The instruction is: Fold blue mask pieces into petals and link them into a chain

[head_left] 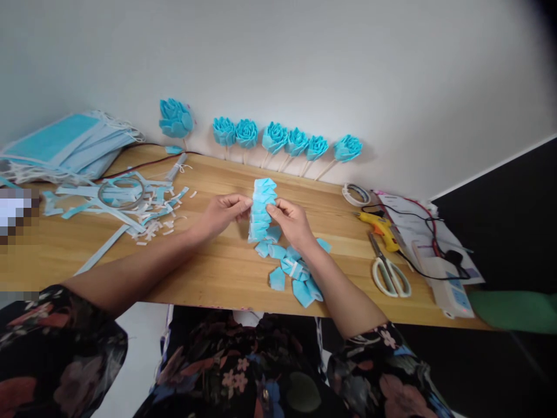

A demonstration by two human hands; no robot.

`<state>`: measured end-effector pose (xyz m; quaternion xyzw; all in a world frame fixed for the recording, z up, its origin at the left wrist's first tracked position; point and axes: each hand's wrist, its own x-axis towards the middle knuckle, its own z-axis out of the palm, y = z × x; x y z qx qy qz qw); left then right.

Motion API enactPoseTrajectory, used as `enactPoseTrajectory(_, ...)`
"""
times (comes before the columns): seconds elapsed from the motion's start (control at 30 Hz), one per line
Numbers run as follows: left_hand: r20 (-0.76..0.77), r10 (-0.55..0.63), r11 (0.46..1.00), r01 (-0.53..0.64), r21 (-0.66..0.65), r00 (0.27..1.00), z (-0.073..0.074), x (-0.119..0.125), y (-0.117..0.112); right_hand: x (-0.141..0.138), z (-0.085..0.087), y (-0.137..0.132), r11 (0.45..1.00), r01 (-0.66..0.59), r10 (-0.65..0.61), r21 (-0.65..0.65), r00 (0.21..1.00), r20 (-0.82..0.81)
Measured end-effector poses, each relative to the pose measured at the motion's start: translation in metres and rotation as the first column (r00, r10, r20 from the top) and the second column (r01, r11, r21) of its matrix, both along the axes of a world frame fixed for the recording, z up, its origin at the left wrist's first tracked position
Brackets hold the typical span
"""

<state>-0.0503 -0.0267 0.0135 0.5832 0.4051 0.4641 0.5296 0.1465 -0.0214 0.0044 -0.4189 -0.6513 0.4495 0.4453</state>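
My left hand (224, 212) and my right hand (290, 222) pinch a strip of overlapping folded blue petals (262, 209) from either side, holding it upright just above the wooden table (209, 273). Both hands have their fingers closed on the strip. Below my right wrist lie several loose folded blue pieces (292, 274) on the table.
Several finished blue roses (278, 138) on sticks lean against the white wall. A stack of blue face masks (65, 145) and cut scraps with a tape roll (124, 194) lie at left. A yellow glue gun (379, 225), white scissors (389, 273) and a power strip (450, 287) sit at right.
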Motion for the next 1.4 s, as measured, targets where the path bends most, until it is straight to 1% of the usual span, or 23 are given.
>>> enactPoseTrajectory(0.13,0.157,-0.087,0.982,0.111,-0.15,0.984,-0.004,0.0,0.003,-0.001,-0.002,0.0,0.999,-0.007,0.007,-0.046,1.0,0.009)
enactPoseTrajectory(0.2,0.216,-0.098,0.976,0.137,-0.171,0.971,-0.005,0.0,0.004,-0.002,-0.002,0.0,0.997,-0.029,0.031,-0.075,0.999,0.021)
enactPoseTrajectory(0.23,0.225,-0.081,0.979,0.12,-0.165,0.971,-0.006,0.0,0.005,-0.003,-0.002,-0.001,0.996,-0.041,0.043,-0.083,0.999,0.023)
enactPoseTrajectory(0.37,0.185,0.046,0.993,-0.025,-0.117,0.982,-0.005,-0.002,0.005,-0.006,0.004,-0.005,0.99,-0.088,0.09,-0.106,0.996,0.01)
enactPoseTrajectory(0.43,0.155,0.07,0.993,-0.055,-0.101,0.985,-0.004,-0.003,0.004,-0.007,0.008,-0.007,0.988,-0.103,0.102,-0.115,0.995,-0.017)
enactPoseTrajectory(0.5,0.127,0.063,0.995,-0.052,-0.088,0.99,-0.003,-0.002,0.003,-0.008,0.01,-0.007,0.988,-0.107,0.101,-0.115,0.993,-0.057)
enactPoseTrajectory(0.6,0.09,0.036,0.998,-0.03,-0.063,0.995,-0.002,0.0,0.002,-0.008,0.008,-0.006,0.99,-0.083,0.072,-0.113,0.993,-0.098)
enactPoseTrajectory(0.67,0.062,0.015,0.999,-0.012,-0.046,0.998,-0.003,0.0,0.002,-0.007,0.004,-0.005,0.994,-0.047,0.04,-0.097,0.996,-0.076)
enactPoseTrajectory(0.77,0.033,-0.017,0.999,0.018,-0.027,0.999,-0.004,0.0,0.002,-0.006,0.0,-0.003,0.999,-0.015,0.015,-0.037,1.0,-0.011)
enactPoseTrajectory(0.9,0.043,-0.029,0.999,0.031,-0.039,0.999,-0.004,0.0,0.002,-0.005,-0.004,-0.001,1.0,-0.026,0.026,0.001,1.0,0.013)
enactPoseTrajectory(1.03,0.049,-0.017,0.998,0.02,-0.059,0.999,-0.003,0.0,0.002,-0.002,-0.002,-0.001,0.996,-0.076,0.073,-0.051,0.996,-0.042)
enactPoseTrajectory(1.1,0.05,-0.008,0.998,0.011,-0.059,0.999,-0.004,0.001,0.001,-0.001,0.001,-0.002,0.995,-0.076,0.071,-0.058,0.994,-0.083)
enactPoseTrajectory(1.17,0.045,-0.01,0.998,0.012,-0.056,0.999,-0.004,0.001,0.001,-0.002,0.004,-0.002,0.997,-0.054,0.047,-0.051,0.991,-0.126)
enactPoseTrajectory(1.23,0.027,-0.037,0.998,0.039,-0.053,0.999,-0.003,0.001,-0.001,-0.003,0.006,-0.002,0.998,-0.017,0.008,-0.061,0.99,-0.14)
enactPoseTrajectory(1.33,-0.007,-0.091,0.995,0.09,-0.045,0.996,-0.004,0.002,-0.001,-0.005,0.005,-0.002,0.996,0.05,-0.057,-0.072,0.993,-0.1)
enactPoseTrajectory(1.4,-0.003,-0.093,0.995,0.093,-0.034,0.996,-0.005,0.002,0.0,-0.005,0.004,-0.001,0.997,0.063,-0.067,-0.054,0.995,-0.078)
